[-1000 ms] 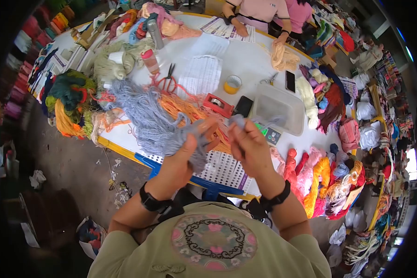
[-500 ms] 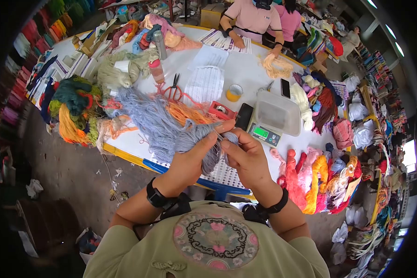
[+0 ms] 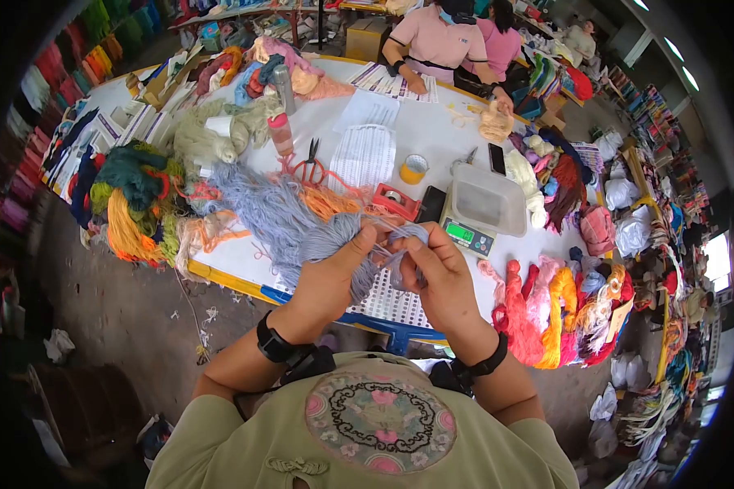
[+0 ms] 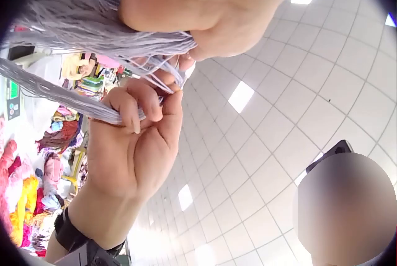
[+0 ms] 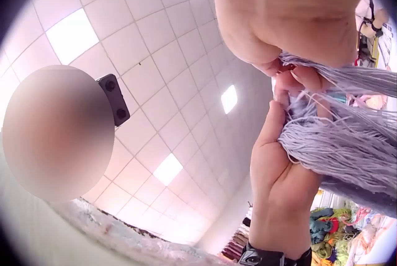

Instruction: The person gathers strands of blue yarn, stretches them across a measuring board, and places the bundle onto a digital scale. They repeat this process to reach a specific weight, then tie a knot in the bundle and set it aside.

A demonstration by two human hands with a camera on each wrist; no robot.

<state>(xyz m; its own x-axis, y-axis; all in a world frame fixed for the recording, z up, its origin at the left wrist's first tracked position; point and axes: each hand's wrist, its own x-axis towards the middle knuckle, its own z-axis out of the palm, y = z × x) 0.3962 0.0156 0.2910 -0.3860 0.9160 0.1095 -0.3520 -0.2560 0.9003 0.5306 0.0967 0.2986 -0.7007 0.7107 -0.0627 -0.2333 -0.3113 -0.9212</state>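
A thick hank of grey-blue yarn (image 3: pixel 332 238) lies in my left hand (image 3: pixel 322 285), thumb on top and fingers curled round it. My right hand (image 3: pixel 444 281) grips a thinner bunch of the same yarn (image 5: pixel 366 80) between thumb and fingers. Several fine strands (image 4: pixel 162 74) stretch between the two hands, whose fingertips are close together in both wrist views. Under and behind the left hand, a larger heap of loose grey-blue yarn (image 3: pixel 257 204) spreads over the table (image 3: pixel 245 273).
Beyond the hands are a red tape dispenser (image 3: pixel 395 200), a black phone (image 3: pixel 431 204), and a scale (image 3: pixel 467 236) bearing a clear plastic tub (image 3: pixel 489 200). Scissors (image 3: pixel 311 167) lie among orange yarn. Coloured hanks (image 3: pixel 559 314) line the right edge. Another person (image 3: pixel 436 45) works across the table.
The hands came together at the yarn, then drew slightly apart, with strands now stretched between them. The head view has shifted a little, and the scale's green display shows more fully.
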